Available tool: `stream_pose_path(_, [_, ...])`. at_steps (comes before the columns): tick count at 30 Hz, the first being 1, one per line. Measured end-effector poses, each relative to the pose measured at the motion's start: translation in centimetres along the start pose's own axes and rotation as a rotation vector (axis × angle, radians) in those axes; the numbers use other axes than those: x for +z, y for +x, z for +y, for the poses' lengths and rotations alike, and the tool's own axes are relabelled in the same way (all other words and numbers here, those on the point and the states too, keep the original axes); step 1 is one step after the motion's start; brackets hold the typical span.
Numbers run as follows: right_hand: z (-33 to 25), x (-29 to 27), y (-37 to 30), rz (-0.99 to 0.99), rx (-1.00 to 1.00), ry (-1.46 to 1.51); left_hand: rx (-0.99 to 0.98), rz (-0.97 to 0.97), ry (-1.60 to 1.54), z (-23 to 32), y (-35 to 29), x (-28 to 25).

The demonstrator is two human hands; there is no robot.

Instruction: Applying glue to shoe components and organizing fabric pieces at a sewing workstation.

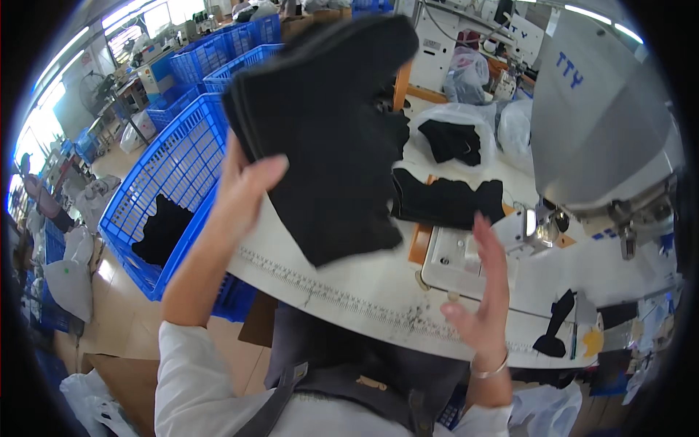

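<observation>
My left hand (251, 178) grips the left edge of a large black fabric piece (320, 138), thumb on top and fingers behind. The piece is raised over the white table, with a wavy, notched right edge, and its upper part is blurred. It looks layered along the left edge. My right hand (484, 298) is empty, its fingers spread, above the table's front edge. Just beyond that hand, a smaller stack of black fabric pieces (448, 200) lies by the sewing machine bed (455, 258).
The grey sewing machine head (604, 109) stands at the right. A blue plastic crate (171, 156) with a black fabric piece (164, 229) inside is at the left. A plastic bag (473, 120) with black fabric lies behind. A narrow black piece (557, 324) rests at the table's right.
</observation>
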State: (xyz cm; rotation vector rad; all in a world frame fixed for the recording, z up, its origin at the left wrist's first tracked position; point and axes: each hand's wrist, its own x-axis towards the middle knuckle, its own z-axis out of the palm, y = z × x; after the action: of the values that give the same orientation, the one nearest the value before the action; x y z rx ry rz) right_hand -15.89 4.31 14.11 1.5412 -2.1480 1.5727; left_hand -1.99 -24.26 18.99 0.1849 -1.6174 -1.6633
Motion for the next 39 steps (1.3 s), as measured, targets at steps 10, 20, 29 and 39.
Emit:
stream_pose_path(10, [-1.8,2.9,-0.5,-0.280,0.362,0.469,-0.450,-0.320,-0.210,-6.9,-11.7,5.5])
stream_pose_path(20, [3.9,-2.8,-13.8,0.110,-0.329,-1.116,0.231,-0.661,0.608,-11.7,-3.4,7.8])
stream_pose_path(29, [5.3,-1.5,-12.9,-0.009,-0.121,-1.113,-0.056,-0.901,1.086,-17.7,11.9,15.3])
stream_pose_path(39, [6.6,-1.5,-12.7,0.389,-0.415,-1.111,-0.665,-1.103,1.093,-16.0,13.0,18.5])
